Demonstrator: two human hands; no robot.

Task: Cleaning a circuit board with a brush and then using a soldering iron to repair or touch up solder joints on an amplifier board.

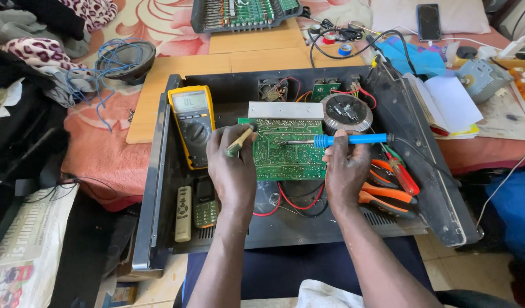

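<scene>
The right hand [345, 171] is closed around the blue handle of a soldering iron [336, 140], which lies level with its metal tip reaching left over the green circuit board [288, 154]; the left hand [231, 165] is closed around a small brush with a pale wooden handle [239, 141] at the board's left edge. The board sits in the middle of an open black metal chassis [445, 194], with a silver heat sink [285, 110] along its far edge and a round toroidal transformer [346, 112] just beyond the iron. Red and black wires [291, 201] loop out from under the board's near edge, between the two wrists. Inside the chassis near its left edge rests a yellow multimeter [192, 122], just beside the left hand, and nearer the front edge lie a pale remote control [183, 214] and a small keypad phone [205, 208]. To the right of the right hand, orange-handled pliers [388, 197] and a red-handled screwdriver [402, 174] lie crowded against it, under the iron's black cord. Beyond the chassis, a wooden board [239, 54] carries another opened device with green boards [242, 12]; a loose speaker with blue wire [125, 60] lies at its left edge, and an open notebook [448, 102] leans at the chassis's right edge
</scene>
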